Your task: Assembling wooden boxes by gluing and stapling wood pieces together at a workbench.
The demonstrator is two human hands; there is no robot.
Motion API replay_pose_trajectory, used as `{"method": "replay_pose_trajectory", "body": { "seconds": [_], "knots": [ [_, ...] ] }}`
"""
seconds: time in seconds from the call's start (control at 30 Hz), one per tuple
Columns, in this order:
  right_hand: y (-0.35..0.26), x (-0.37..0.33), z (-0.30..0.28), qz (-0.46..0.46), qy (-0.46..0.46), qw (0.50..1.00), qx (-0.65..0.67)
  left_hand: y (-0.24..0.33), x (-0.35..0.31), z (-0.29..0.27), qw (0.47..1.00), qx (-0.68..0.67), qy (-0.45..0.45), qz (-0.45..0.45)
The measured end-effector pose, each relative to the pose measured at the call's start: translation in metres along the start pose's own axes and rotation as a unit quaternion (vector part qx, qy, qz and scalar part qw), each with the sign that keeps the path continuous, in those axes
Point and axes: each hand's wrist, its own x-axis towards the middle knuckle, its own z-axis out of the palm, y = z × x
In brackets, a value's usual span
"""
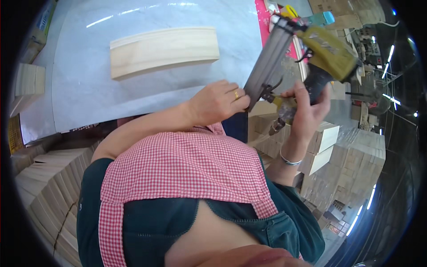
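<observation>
Checked red-and-white apron (187,164) fills the near view, below the pneumatic nail gun (307,58). Your right hand (307,111) is wrapped shut around the gun's grip; your left hand (220,101) pinches closed at the lower end of its grey magazine (267,62). The gun is held in the air, right of the pale wood board (164,51) on the grey bench (84,89). Its long axis runs along the magazine, lower-left to upper-right; I can't make out the nose. Risk: left fingers sit near the mechanism, so a squeezed trigger could catch them.
</observation>
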Motion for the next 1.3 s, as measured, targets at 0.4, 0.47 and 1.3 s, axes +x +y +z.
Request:
{"method": "replay_pose_trajectory", "body": {
  "seconds": [0.4,0.47,1.3],
  "knots": [
    [0.042,0.035,-0.027,-0.004,0.081,0.997,0.005,-0.034,0.057,0.065,0.999,0.004,-0.024,0.048],
    [0.043,0.052,-0.042,-0.051,0.133,0.99,-0.004,-0.04,0.09,0.092,0.998,-0.004,-0.012,0.06],
    [0.128,0.067,-0.073,0.053,0.166,0.985,-0.023,-0.035,0.04,0.029,0.973,-0.048,-0.213,-0.074]
  ]
}}
